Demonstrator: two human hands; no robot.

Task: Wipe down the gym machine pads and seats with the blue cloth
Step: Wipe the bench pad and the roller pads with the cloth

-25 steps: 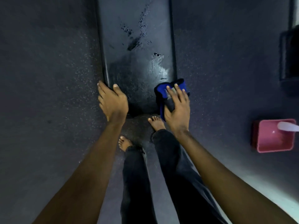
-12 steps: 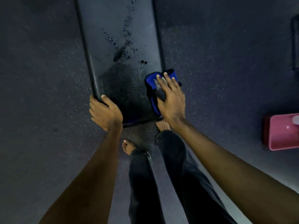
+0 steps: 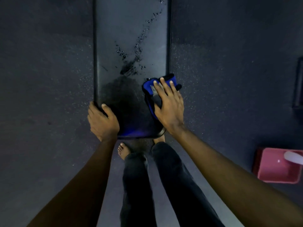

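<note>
The folded blue cloth (image 3: 148, 89) lies under the straight, slightly spread fingers (image 3: 164, 86) of the right hand (image 3: 168, 108), pressed flat at the right edge of the long black vinyl gym pad (image 3: 131, 30). The left hand (image 3: 102, 122) grips the pad's near left corner, thumb on top.

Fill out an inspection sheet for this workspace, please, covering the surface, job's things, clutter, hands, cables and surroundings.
Surface: black bench pad, droplets and a wet smear mid-pad, a darker damp patch at the near end.
Job's things: blue cloth, folded, at the pad's near right edge.
Clutter: pink tub on the floor at right, with a white object across its rim.
Hands: left hand grips the pad's near left corner; right hand presses flat on the cloth, fingers straight.
Cables: nothing seen.
Surroundings: dark speckled floor; bare feet at the pad's near end.
</note>
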